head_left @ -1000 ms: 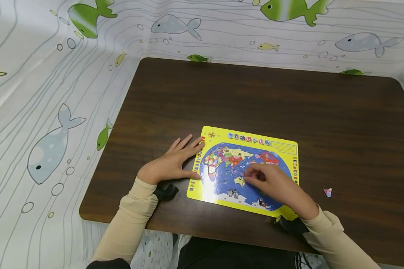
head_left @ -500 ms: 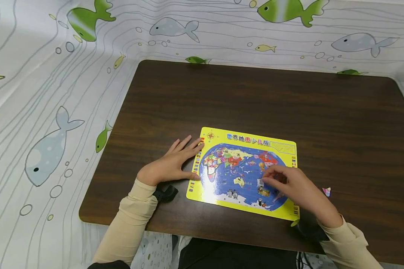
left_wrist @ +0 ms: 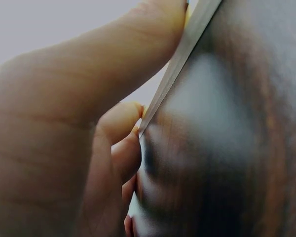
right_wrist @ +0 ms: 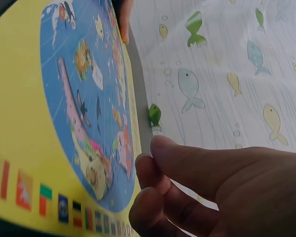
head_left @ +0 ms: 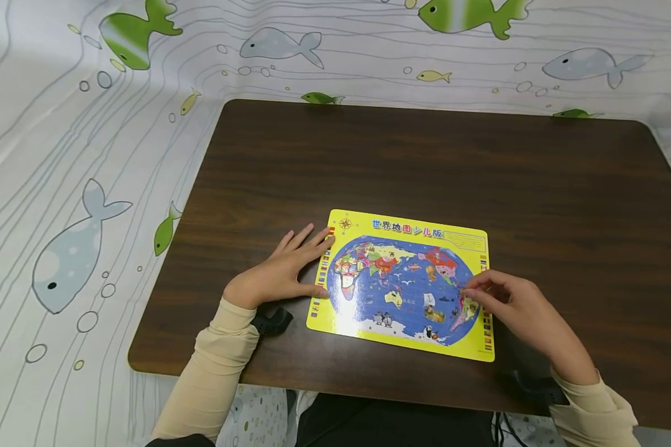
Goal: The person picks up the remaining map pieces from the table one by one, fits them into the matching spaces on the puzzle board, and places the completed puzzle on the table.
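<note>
A world-map jigsaw puzzle (head_left: 363,220) with a yellow border lies flat on the table, its pieces fitted into a blue oval. My left hand (head_left: 276,276) rests at its left edge, fingers spread and thumb on the border. Over the right edge hovers my right hand (head_left: 522,313), thumb and fingertips drawn close together beside the South America area (head_left: 465,312). In the right wrist view no piece shows between the fingers (right_wrist: 148,205), and that area (right_wrist: 96,173) looks filled. The small loose piece seen earlier to the right is out of sight.
The dark wooden table (head_left: 402,161) stretches behind and to both sides of the puzzle. A fish-printed cloth (head_left: 369,68) borders it at the back and left. Black straps sit at both wrists. The person's dark-clothed lap (head_left: 391,425) is at the near edge.
My right hand has moved right, from the map's middle to its right edge, uncovering the pictures there. The loose piece on the right has dropped from view. My left hand has stayed put.
</note>
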The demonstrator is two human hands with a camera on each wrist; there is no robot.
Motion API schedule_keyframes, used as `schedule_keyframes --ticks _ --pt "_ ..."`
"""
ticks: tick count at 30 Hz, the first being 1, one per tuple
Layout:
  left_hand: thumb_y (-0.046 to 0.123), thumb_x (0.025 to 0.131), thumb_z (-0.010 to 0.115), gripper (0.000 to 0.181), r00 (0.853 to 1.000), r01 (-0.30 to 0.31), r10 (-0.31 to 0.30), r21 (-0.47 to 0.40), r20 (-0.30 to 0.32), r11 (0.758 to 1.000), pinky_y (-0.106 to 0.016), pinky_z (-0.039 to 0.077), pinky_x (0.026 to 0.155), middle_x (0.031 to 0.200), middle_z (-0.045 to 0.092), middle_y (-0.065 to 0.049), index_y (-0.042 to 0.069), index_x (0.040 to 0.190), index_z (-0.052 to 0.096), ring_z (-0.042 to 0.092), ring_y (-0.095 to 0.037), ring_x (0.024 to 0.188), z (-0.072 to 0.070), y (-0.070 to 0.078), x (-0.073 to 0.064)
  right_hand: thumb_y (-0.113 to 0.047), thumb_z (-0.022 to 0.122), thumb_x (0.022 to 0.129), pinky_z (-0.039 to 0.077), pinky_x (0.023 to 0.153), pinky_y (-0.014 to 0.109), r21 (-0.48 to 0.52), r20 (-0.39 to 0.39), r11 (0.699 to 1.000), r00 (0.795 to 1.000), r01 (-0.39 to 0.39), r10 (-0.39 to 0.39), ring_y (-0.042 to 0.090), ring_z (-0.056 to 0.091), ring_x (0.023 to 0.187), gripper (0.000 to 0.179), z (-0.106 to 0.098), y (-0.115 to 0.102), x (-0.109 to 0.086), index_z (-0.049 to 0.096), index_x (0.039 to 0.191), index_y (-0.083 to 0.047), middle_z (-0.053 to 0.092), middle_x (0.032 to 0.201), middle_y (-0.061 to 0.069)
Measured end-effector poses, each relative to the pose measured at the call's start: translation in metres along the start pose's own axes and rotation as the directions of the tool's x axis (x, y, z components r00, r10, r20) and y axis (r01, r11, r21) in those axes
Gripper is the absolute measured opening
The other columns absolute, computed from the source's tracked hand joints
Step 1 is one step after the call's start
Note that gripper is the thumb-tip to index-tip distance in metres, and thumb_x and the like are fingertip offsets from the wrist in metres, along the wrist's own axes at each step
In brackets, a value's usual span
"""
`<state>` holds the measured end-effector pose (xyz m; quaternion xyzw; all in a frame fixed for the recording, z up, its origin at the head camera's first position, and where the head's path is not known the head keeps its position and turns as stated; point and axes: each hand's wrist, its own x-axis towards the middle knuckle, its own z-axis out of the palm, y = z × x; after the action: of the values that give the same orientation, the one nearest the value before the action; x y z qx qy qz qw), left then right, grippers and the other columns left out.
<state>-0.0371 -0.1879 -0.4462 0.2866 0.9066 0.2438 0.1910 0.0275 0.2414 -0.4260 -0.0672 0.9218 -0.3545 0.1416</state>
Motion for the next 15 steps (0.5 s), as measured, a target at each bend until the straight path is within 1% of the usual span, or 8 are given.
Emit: schedule_keyframes --ticks 3,6,10,15 --pt "0.054 0.085 0.081 0.108 1.000 -0.003 0.003 -0.001 -0.003 1.000 -0.062 -0.005 0.131 0.178 0.008 0.000 0.020 0.168 0.021 -0.003 -0.034 0.165 0.000 0.000 0.000 -0.027 0.073 0.099 0.052 0.062 0.021 -0.007 -0.018 1.000 1.000 -0.006 0.006 0.015 0.060 0.074 0.022 -0.002 0.004 -0.002 0.073 0.114 -0.011 0.072 0.093 0.004" --pt "0.053 0.085 0.081 0.108 1.000 -0.003 0.003 -0.005 -0.002 1.000 -0.062 -0.005 0.131 0.178 0.008 -0.001 0.020 0.168 0.021 -0.003 -0.034 0.165 0.000 0.000 0.000 -0.024 0.073 0.099 0.052 0.063 0.020 -0.018 -0.038 1.000 0.999 -0.009 0.008 0.013 0.058 0.075 0.022 -0.003 0.009 -0.006 0.073 0.115 -0.009 0.071 0.093 0.004" --pt "0.053 0.084 0.082 0.108 1.000 0.000 0.000 -0.005 -0.003 1.000 -0.061 -0.005 0.131 0.178 0.009 -0.001 0.020 0.168 0.022 -0.003 -0.035 0.165 0.000 0.001 0.001 -0.022 0.073 0.099 0.046 0.058 0.022 -0.055 -0.082 0.998 0.997 -0.019 0.015 0.012 0.053 0.072 0.021 -0.006 0.016 -0.010 0.073 0.115 -0.009 0.066 0.087 0.004" --pt "0.053 0.083 0.082 0.108 1.000 0.006 -0.006 -0.001 -0.004 1.000 -0.061 -0.005 0.131 0.178 0.010 -0.002 0.020 0.168 0.023 -0.002 -0.035 0.165 0.000 0.001 0.001 -0.021 0.073 0.099 0.044 0.056 0.023 -0.095 -0.124 0.995 0.992 -0.031 0.019 0.010 0.052 0.068 0.020 -0.010 0.024 -0.015 0.072 0.114 -0.008 0.064 0.083 0.004"
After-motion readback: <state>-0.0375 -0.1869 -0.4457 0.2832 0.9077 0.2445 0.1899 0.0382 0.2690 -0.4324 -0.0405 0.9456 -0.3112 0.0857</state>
